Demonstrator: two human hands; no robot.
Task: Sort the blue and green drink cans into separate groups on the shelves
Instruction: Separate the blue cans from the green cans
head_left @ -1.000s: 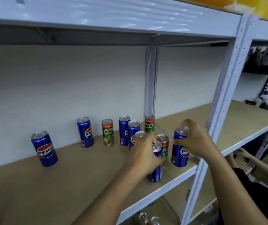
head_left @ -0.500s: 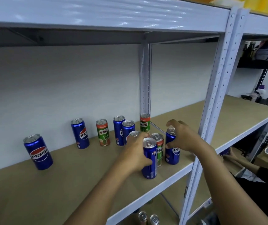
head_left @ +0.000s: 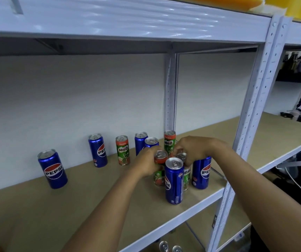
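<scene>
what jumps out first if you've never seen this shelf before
Two hands meet over a tight cluster of cans near the shelf's front edge: the left hand grips a green Milo can, the right hand another Milo can. A lone Pepsi can stands far left.

A white wall (head_left: pixel 73 99) is seen behind a pale metal rack, its perforated upright (head_left: pixel 255 110) running down the right side. A tan board shelf (head_left: pixel 27 211) is lit evenly from above, and glare is caught on the glossy shelf overhead (head_left: pixel 128 17). Yellow items (head_left: pixel 237 2) are glimpsed on top. A dark rack (head_left: pixel 295 77) is made out far right.
</scene>
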